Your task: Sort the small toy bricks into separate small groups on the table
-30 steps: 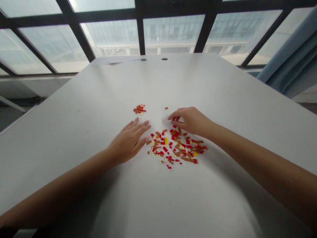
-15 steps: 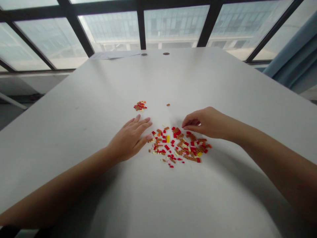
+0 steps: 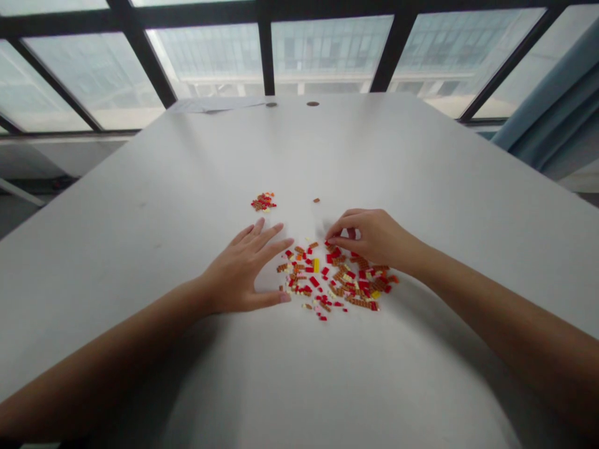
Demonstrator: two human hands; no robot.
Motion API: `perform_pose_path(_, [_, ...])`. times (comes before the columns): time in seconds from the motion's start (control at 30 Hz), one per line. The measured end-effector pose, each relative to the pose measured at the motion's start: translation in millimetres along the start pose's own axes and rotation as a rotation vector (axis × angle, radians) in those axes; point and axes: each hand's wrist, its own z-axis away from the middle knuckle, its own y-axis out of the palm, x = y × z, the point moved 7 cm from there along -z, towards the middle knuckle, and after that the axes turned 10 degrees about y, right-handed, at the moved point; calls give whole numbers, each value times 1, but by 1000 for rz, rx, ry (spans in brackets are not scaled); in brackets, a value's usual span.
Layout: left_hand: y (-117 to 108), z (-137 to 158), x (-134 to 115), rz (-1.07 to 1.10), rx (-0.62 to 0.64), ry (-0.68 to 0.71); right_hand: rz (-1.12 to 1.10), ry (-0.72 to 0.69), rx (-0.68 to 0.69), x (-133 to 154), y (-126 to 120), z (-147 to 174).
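Observation:
Loose toy building bricks (image 3: pixel 314 282) in red, brown, cream and yellow lie spread on the white table. At their left edge my left hand (image 3: pixel 243 269) is open, its fingers spread and its thumb apart from the index finger, with nothing held. My right hand (image 3: pixel 365 232) is at the top of the spread, thumb and index finger pinched on a small red brick (image 3: pixel 327 242), which the fingertips partly cover. A yellow brick (image 3: pixel 316 265) stands out near the middle of the spread.
A smaller heap of tiny bricks (image 3: pixel 264 201) lies beyond my left hand. One brown brick (image 3: pixel 317 200) lies alone to its right. White paper (image 3: pixel 210 106) and two round table holes (image 3: pixel 313 104) are at the far edge, before the windows. A blue curtain (image 3: pixel 556 118) hangs at right.
My right hand has moved left and its fingertips have closed on the red brick. My left hand has spread wider, its thumb swinging down towards me, away from the index finger.

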Motion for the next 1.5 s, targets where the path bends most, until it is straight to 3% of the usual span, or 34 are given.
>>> perform_pose_path(0.23, [2,0,0,-19,7,9,34,173,90,-9,3,-1])
perform_pose_path(0.6, [1,1,-2,-31,-3,11,6,64,114,-5,1,1])
perform_pose_path(0.73, [1,1,-2,-41,1,2,27,87,102,-5,2,-1])
perform_pose_path(0.93, [0,2,-2,-50,-12,8,136,121,-24,-16,-1,-16])
perform_pose_path(1.2, [0,5,-2,-65,-47,12,161,65,-243,-24,1,-56])
perform_pose_path(1.4, [0,4,-1,-49,-46,3,122,50,-288,-26,-1,-57])
perform_pose_path(1.5, [0,4,-1,-40,-53,-1,93,50,-173,-22,-3,-44])
